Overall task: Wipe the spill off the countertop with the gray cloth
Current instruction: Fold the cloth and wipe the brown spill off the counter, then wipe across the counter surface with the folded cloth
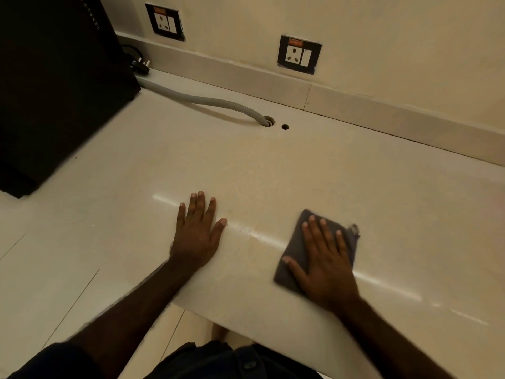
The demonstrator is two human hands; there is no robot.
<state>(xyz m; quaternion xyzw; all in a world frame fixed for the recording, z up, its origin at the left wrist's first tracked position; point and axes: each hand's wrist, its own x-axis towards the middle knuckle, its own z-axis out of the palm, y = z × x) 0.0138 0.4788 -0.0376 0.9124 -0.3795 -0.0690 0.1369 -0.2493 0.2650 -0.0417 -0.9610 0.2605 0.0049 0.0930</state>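
Pressing my right hand (pixel 325 266) flat, fingers spread, on the folded gray cloth (pixel 297 247), I judge it soft and light. My left hand (pixel 198 233) lies open, empty, on the countertop (pixel 246 165).

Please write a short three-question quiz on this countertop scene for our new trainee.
1. True or false: the right hand lies flat on the folded gray cloth.
2. What does the left hand touch? A) bare pale stone countertop B) gray ribbed hose C) a wall socket
3. Fill in: the hose runs down into a round ____ in the countertop.

Key: 1 true; 2 A; 3 hole.
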